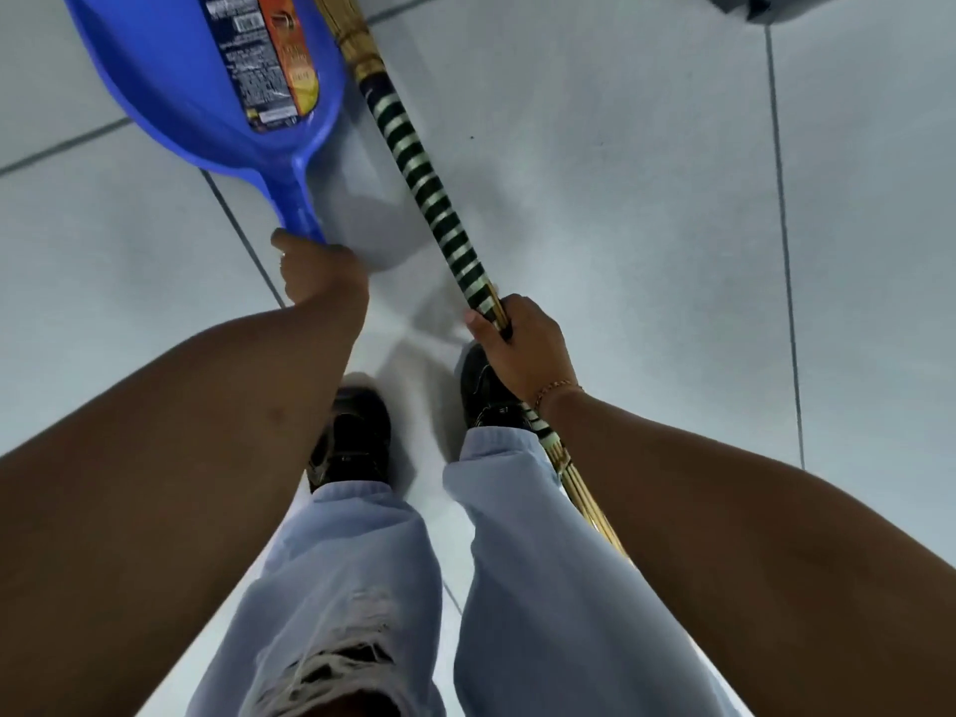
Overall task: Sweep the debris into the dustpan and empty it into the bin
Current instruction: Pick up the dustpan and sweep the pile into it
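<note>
A blue plastic dustpan [170, 90] hangs above the tiled floor at the upper left, with a flattened printed wrapper [258, 59] lying in it. My left hand [315, 271] grips its handle from below. A straw broom [429, 183] with a green-and-white striped handle runs diagonally from the top centre down past my right leg. My right hand [517, 349] is closed around that handle near its middle. The broom's bristle end is cut off by the top edge.
Pale grey floor tiles [646, 199] with dark grout lines stretch all around. My two legs in light trousers and black shoes [352, 437] stand below the hands. A dark grey object [760, 5] sits at the top right edge. One small dark speck [472, 138] lies on the floor.
</note>
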Available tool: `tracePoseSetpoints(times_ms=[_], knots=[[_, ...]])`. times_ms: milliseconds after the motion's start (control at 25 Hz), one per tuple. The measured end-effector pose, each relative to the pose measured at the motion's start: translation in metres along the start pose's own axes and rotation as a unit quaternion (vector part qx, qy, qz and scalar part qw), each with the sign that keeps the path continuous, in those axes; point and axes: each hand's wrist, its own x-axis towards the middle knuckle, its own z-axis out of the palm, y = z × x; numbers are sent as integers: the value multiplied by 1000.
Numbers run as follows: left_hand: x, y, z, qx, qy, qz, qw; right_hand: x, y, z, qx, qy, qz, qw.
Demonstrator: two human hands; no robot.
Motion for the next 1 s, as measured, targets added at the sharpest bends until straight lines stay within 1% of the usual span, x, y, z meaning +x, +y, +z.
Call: tracePoseSetpoints(times_ms=[120, 240, 320, 400, 520, 560, 640, 680, 720, 760, 840, 920, 1000], knots=[[-21, -10, -32, 3, 14, 11, 1000, -20, -15, -4, 7, -26, 23, 999], [-59, -36, -98, 12, 23, 19, 999, -82, -52, -14, -34, -38, 29, 998], [-89, -60, -154, -9, 14, 12, 1000, -136, -83, -22, -47, -41, 15, 998], [-112, -84, -194, -17, 11, 0, 1000, -176, -108, -19, -20, -50, 24, 998], [-142, -127, -248, -11, -4, -2, 1000, -229, -145, -7, 27, -74, 69, 994], [-148, -143, -260, -5, -7, -8, 1000, -244, -154, -2, 38, -78, 66, 994], [-155, -176, -276, 40, -17, 1, 999, -270, -164, 11, 36, -74, 27, 996], [-162, -193, -284, 66, -15, 2, 998, -285, -168, 18, 29, -72, 6, 997], [-166, -208, -290, 89, 4, -1, 996, -295, -170, 24, 23, -72, -10, 997], [-173, -224, -298, 107, 21, -8, 994, -308, -169, 35, 13, -84, -15, 996], [-190, -258, -317, 123, 17, -1, 992, -340, -174, 58, -1, -96, -17, 995], [-201, -287, -333, 102, -13, 3, 995, -366, -181, 83, -13, -80, -28, 996], [-202, -319, -346, 41, -46, -2, 998, -384, -188, 113, -29, -67, -44, 996]])
